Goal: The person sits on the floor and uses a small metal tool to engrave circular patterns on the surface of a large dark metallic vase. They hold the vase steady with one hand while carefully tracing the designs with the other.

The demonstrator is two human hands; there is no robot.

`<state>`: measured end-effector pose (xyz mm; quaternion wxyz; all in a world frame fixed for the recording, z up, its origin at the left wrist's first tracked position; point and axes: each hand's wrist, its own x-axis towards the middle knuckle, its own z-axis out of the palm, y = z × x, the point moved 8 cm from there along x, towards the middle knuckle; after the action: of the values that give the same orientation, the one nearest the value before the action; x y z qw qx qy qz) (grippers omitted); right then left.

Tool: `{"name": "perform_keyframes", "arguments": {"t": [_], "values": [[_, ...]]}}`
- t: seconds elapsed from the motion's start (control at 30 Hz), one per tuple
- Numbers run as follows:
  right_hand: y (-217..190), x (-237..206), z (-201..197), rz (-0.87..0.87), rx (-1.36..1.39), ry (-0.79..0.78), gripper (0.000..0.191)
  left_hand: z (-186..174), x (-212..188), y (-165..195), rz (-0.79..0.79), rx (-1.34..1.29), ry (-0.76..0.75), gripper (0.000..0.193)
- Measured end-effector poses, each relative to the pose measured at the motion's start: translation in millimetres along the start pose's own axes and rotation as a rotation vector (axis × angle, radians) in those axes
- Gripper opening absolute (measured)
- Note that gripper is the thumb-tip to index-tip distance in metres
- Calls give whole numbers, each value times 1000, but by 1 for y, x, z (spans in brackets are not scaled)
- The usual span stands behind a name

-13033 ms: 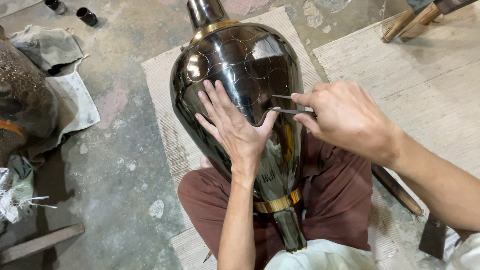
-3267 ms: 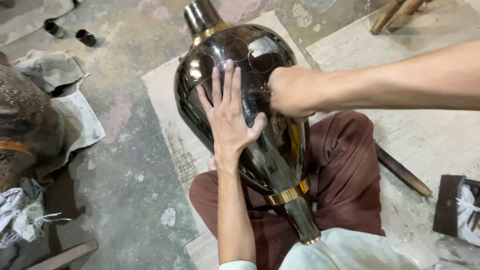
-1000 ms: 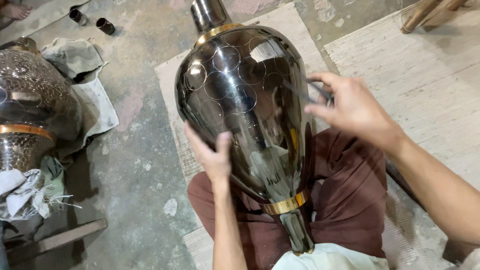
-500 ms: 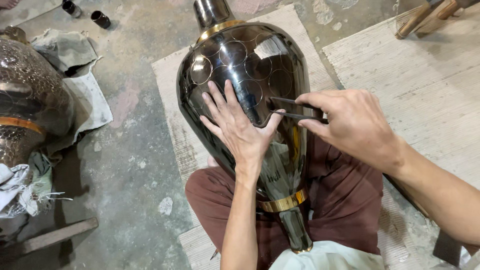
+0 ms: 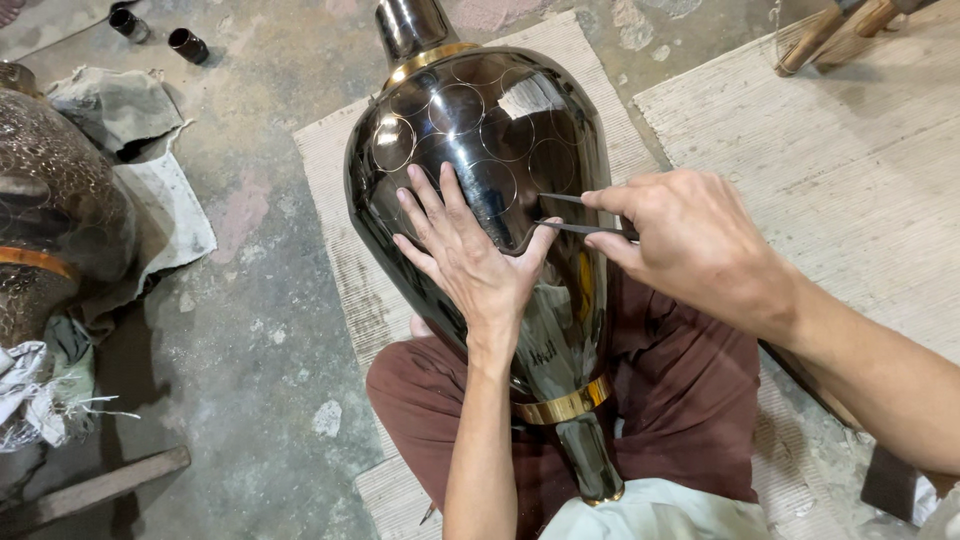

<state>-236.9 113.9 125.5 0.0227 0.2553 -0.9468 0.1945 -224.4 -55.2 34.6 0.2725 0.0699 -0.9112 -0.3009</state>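
Note:
A large glossy black vase [image 5: 470, 120] with gold bands and scribed circles lies across my lap, its neck pointing away from me. My left hand [image 5: 465, 255] rests flat on its belly, fingers spread, holding nothing. My right hand [image 5: 695, 240] pinches a thin two-legged metal compass [image 5: 570, 213]. The compass tips touch the vase surface just right of my left thumb.
Woven mats [image 5: 880, 170] cover the concrete floor to the right. A second dark patterned vase [image 5: 50, 230] stands at the left on grey cloths [image 5: 150, 190]. Two small dark cups [image 5: 160, 35] sit at top left, and a wooden plank [image 5: 95, 490] lies at bottom left.
My left hand has risen from the vase's lower flank and now lies flat on its belly. My right hand has brought the compass in against the surface; the vase has turned slightly.

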Motion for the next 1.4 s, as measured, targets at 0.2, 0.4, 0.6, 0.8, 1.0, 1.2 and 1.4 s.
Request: {"name": "perform_keyframes", "arguments": {"t": [0.2, 0.4, 0.6, 0.8, 1.0, 1.2, 1.4], "values": [[-13, 17, 8, -125, -209, -141, 24, -3, -1, 2, 5, -16, 13, 132], [-42, 35, 15, -454, -409, -196, 18, -6, -1, 2, -14, -45, 11, 127], [-48, 34, 20, -492, -461, -197, 18, -6, -2, 3, -5, -33, 26, 124], [-38, 37, 21, -382, -456, -223, 20, -7, -2, 3, -3, -46, 20, 124], [-21, 30, 11, -115, -335, -236, 24, -7, -1, 3, 6, -60, 24, 124], [-18, 18, 4, -34, -215, -174, 28, -6, -1, 3, 0, -56, 20, 123], [-18, 14, 1, -43, -174, -126, 29, -7, -1, 3, -6, -50, 11, 124]]}}
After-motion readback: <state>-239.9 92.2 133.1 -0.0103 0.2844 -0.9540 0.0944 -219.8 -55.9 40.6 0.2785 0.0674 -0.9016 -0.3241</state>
